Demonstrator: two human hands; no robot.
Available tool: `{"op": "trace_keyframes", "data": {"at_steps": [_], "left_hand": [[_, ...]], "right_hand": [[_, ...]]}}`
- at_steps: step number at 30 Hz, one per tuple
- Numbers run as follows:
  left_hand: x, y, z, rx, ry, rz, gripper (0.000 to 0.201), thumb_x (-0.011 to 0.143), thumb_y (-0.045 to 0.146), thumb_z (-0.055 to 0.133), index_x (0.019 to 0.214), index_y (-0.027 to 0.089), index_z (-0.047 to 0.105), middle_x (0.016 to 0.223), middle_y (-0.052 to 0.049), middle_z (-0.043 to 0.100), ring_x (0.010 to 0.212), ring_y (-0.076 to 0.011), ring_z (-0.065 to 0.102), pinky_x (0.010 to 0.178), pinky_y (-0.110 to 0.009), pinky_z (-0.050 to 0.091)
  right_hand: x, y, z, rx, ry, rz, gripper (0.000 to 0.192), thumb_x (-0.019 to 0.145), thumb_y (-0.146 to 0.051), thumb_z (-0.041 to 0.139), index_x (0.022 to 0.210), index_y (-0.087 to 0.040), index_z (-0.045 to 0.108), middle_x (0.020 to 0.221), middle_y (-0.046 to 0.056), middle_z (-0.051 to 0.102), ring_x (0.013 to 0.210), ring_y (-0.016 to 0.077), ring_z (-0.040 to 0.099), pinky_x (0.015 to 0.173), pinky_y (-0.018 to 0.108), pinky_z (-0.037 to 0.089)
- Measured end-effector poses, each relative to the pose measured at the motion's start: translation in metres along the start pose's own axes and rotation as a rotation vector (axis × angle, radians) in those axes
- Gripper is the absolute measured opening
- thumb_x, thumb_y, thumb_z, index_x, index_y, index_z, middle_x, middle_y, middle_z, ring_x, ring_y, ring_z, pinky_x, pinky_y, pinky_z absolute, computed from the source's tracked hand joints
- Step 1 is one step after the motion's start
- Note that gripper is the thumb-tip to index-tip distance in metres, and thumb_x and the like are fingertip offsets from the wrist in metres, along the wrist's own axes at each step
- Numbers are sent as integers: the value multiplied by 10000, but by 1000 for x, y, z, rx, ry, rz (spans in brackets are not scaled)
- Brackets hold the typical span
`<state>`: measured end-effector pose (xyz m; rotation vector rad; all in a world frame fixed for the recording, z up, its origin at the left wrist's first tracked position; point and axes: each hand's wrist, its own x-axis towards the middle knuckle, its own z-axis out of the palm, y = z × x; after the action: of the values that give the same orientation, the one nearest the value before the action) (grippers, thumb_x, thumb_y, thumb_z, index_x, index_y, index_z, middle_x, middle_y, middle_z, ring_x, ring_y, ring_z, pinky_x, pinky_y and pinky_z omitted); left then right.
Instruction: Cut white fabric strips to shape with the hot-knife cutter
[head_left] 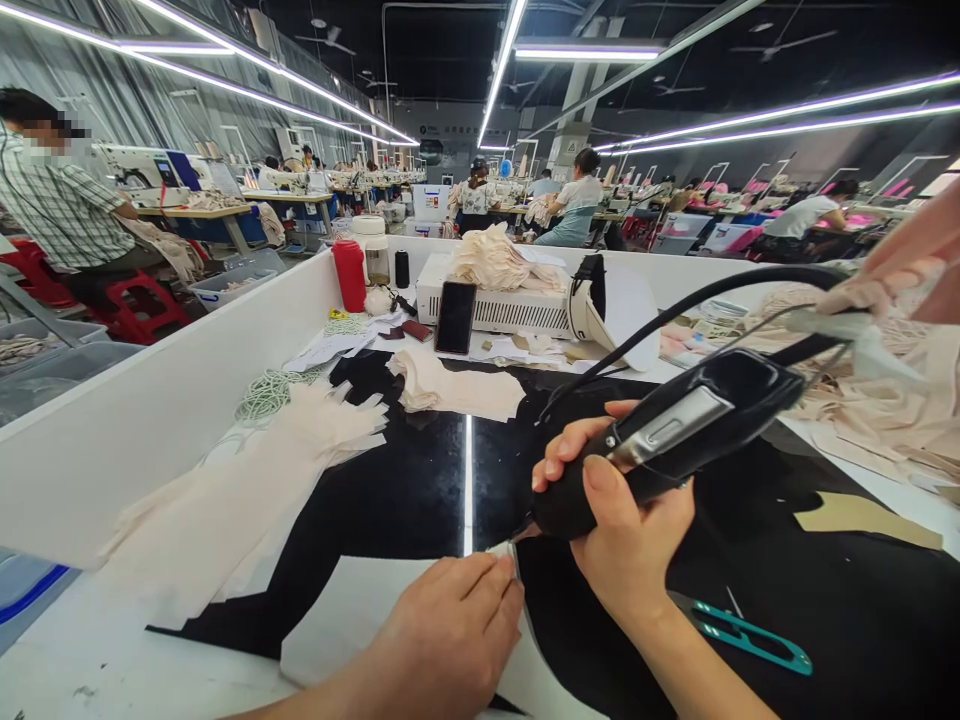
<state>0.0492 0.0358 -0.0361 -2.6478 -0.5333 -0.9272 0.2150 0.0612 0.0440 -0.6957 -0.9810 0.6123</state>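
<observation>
Your right hand grips a black electric cutter with a silver plate along its body and a black cord. Your left hand rests on a white sheet that lies on a glossy black mat. The bench itself is white. The stacked fabric pieces are pale cream. The thread snips are teal, the bottle is red, the phone is black, and the coiled cord is pale green. The person at far left wears a black-and-white checked shirt.
</observation>
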Motion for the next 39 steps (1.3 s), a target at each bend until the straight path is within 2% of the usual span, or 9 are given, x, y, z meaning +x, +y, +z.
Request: {"op": "trace_keyframes", "data": {"at_steps": [6,14,19,39], "left_hand": [[-1,0,2,25,-15,20,208,1030,154,599,1172,58,716,1166,-118,777,1057,-207,724,910,-319,582],[-1,0,0,20,-75,8,228,1025,164,615,1212,55,688,1175,-115,770,1062,-213,716,885,-322,576],[2,0,-1,32,-47,0,211,1051,144,549,1166,62,706,1066,-94,788,993,-197,723,864,-304,581],[2,0,-1,22,-45,-22,222,1069,149,516,1151,63,703,1081,-99,781,983,-203,713,811,-303,572]], "right_hand": [[-2,0,4,5,-15,12,342,902,-278,786,1171,-289,574,801,-51,668,591,137,631,539,302,570],[-2,-1,5,39,-14,13,350,901,-278,795,1178,-283,582,811,-51,664,622,132,636,543,287,577],[-6,2,9,82,-51,17,388,888,-314,821,1188,-278,577,825,-53,666,591,122,630,523,279,574],[-6,4,10,68,-57,0,319,915,-287,780,1167,-285,584,812,-55,668,585,126,628,521,281,575]]}}
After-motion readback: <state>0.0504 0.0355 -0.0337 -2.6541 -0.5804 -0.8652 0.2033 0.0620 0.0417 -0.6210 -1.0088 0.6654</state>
